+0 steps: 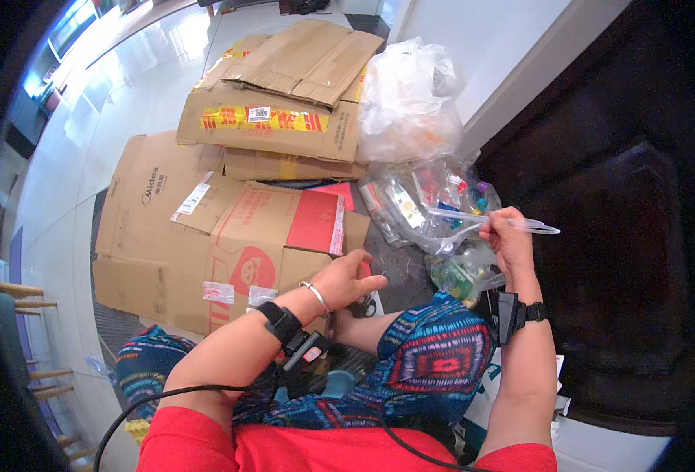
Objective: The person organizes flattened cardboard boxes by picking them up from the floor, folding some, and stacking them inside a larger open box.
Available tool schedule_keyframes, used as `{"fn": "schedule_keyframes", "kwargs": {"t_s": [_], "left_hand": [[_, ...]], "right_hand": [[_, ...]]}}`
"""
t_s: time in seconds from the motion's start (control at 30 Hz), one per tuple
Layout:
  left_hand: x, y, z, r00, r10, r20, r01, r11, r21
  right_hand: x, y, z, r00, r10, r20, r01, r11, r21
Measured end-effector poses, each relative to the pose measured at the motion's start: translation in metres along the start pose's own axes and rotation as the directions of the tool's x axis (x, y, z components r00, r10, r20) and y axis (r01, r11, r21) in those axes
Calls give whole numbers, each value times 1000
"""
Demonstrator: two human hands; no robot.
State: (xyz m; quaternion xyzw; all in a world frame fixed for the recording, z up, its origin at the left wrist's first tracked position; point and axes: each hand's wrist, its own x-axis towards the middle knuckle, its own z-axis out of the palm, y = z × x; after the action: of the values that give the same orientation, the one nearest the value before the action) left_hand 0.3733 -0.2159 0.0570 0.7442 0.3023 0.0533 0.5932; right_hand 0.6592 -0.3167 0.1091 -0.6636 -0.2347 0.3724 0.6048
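My right hand (510,242) is closed on a translucent plastic strip (542,227). One end sticks out to the right of the fingers, and the other reaches left over a clear plastic bag (410,206) of mixed packaging. Whether strip and bag are joined, I cannot tell. My left hand (346,281) holds nothing, thumb and fingers apart, just right of a flattened brown cardboard box (284,271) with red print. Below the right hand lies a smaller clear bag (461,271) with green and yellow bits inside.
Behind the near cardboard, more flattened boxes (272,118) are stacked, with yellow tape on them. A stuffed white plastic bag (410,102) leans by the white door frame (548,75). A dark panelled door (623,236) stands at right. Wooden stool legs (36,303) are at left.
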Motion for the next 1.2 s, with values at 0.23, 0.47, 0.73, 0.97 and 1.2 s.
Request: {"fn": "schedule_keyframes", "kwargs": {"t_s": [0.23,0.47,0.73,0.97,1.2], "left_hand": [[47,-50,12,971,-236,-41,235,972,-28],[106,-81,31,971,-216,-104,220,975,35],[176,-99,47,938,-314,-148,305,949,-84],[205,-88,60,874,-462,-150,432,880,-197],[218,-82,55,830,-541,-134,500,829,-251]], "right_hand": [[69,48,10,996,-89,5,89,981,-170],[129,95,27,997,-76,-31,69,980,-188],[148,125,39,996,-28,-88,3,965,-262],[142,139,61,975,-220,-42,184,894,-408],[146,149,72,923,-374,90,349,715,-606]]}}
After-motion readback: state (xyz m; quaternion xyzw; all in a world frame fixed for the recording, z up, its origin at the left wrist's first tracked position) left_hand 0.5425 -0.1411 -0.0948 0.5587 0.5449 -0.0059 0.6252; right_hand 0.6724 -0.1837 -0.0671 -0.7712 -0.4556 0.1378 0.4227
